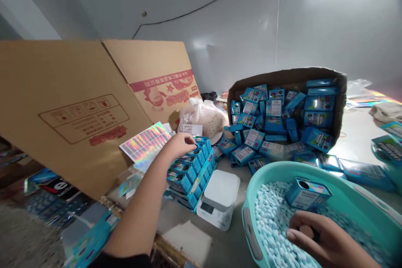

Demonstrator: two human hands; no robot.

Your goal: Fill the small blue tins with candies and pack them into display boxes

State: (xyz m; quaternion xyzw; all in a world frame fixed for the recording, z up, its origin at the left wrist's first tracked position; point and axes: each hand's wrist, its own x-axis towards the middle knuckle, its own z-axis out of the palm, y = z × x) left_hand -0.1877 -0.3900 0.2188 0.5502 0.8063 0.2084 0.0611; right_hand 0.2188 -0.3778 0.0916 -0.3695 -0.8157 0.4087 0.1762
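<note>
My left hand (178, 144) reaches forward, fingers curled down on the top of a stack of small blue boxes (191, 171) packed in rows. My right hand (317, 238) rests low in a teal basin (251, 213) full of small pale blue tablets (273, 222), its fingers bent and closed round something small I cannot make out. One blue box (307, 194) with a round hole in its top stands in the tablets just above that hand.
A white scale (220, 199) sits between the stack and the basin. A tipped carton (341, 96) spills many blue boxes (273, 125) across the table. Large cardboard flaps (72, 109), holographic sticker sheets (146, 142) and a plastic bag (202, 117) stand left.
</note>
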